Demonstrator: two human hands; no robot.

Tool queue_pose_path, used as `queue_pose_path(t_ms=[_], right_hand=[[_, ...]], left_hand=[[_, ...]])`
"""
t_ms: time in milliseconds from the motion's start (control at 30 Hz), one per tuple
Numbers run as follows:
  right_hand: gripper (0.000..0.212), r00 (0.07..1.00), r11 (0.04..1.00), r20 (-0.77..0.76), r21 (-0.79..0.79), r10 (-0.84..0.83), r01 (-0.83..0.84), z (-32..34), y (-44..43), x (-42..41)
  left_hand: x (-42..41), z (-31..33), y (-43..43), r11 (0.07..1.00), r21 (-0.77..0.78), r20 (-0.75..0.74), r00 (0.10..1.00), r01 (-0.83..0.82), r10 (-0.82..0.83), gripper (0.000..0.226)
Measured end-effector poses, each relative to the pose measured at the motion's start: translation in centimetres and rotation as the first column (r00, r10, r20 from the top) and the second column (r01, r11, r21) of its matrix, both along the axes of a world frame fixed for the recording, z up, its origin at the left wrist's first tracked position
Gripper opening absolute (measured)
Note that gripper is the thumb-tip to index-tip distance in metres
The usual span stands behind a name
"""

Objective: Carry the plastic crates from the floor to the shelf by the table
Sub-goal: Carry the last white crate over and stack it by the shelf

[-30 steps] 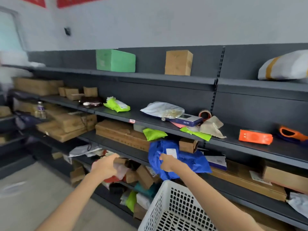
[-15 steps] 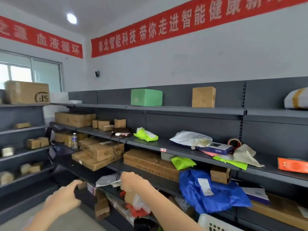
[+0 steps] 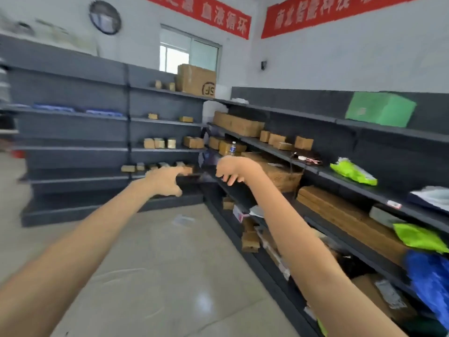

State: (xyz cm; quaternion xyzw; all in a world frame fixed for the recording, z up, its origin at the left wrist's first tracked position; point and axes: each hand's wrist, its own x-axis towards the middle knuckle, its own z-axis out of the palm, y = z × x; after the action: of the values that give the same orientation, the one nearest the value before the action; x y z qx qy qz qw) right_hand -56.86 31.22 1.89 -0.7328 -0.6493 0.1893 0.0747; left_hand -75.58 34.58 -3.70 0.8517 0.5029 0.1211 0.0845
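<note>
Storeroom: dark grey metal shelving. Before shelving, left hand and right hand, fingers loose, holding nothing. No plastic crate visible; carrying likely unfinished.

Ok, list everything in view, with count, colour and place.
shelves: two runs, dark grey, left and right walls
big box: one, brown, top shelf by the window
green box: one, green, top shelf, right
small boxes: many, brown, both shelf runs
bottle: one, clear, right shelves near the corner
green bags: two, lime, right shelves
blue bag: one, blue, lower right shelves
banners: two, red, high on the walls
clock: one, dark rim, left wall
left hand: one, bare, open, stretched forward
right hand: one, bare, fingers loosely curled, empty
</note>
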Motion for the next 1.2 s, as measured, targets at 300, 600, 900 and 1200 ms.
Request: queue_pose_path(t_ms=[300,600,900,1200], right_hand=[[0.023,0.918,0.918,0.039,-0.060,0.395,-0.392,-2.6,14.5,-23.9],[0.032,0.679,0.688,0.116,-0.070,0.725,-0.722,-6.1,27.8,-45.2],[0.023,0.505,0.506,-0.017,0.003,0.863,-0.863,-11.9,34.4,-65.9],[0.044,0.464,0.468,0.070,-0.061,0.883,-0.881,-17.9,38.2,-83.6]], left_hand=[[-23.6,-3.7,7.4,0.903,-0.118,0.103,0.899,-0.414,0.426,0.066],[-42.7,-5.0,16.0,0.706,-0.040,0.078,0.702,-0.707,0.707,0.061],[-62.0,-8.1,14.6,0.405,-0.089,0.047,0.402,-0.910,0.914,0.064],[-84.0,-13.8,18.6,0.388,-0.123,-0.043,0.395,-0.914,0.918,0.066]])
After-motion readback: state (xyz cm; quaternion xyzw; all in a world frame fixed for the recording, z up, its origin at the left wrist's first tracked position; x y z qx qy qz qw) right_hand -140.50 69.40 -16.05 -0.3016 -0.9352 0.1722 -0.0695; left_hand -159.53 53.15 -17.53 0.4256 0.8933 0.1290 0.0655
